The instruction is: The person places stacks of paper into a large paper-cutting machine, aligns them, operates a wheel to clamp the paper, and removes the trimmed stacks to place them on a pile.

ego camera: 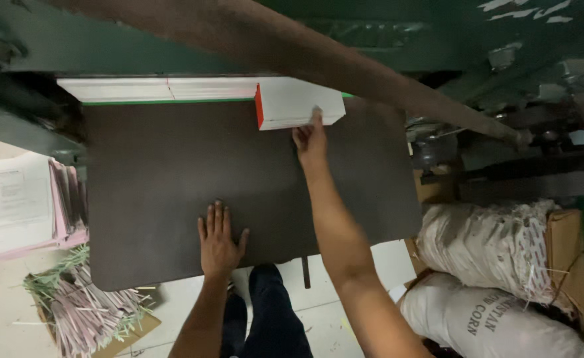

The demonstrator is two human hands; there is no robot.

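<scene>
A thick white stack of paper with a red-edged side (298, 104) lies at the far edge of a dark brown machine bed (173, 179). My right hand (310, 140) reaches forward and presses its fingers on the stack's near edge. My left hand (219, 242) rests flat, fingers apart, on the near part of the bed and holds nothing. More white stacks (159, 89) lie side by side along the back, under the green machine body.
A long brown lever (345, 66) crosses diagonally above the bed. Stacks of white and pink sheets (20, 205) sit at left, a box of paper trimmings (86, 311) below them. Full white sacks (491, 278) lie at right. My dark trouser legs (272, 311) show below.
</scene>
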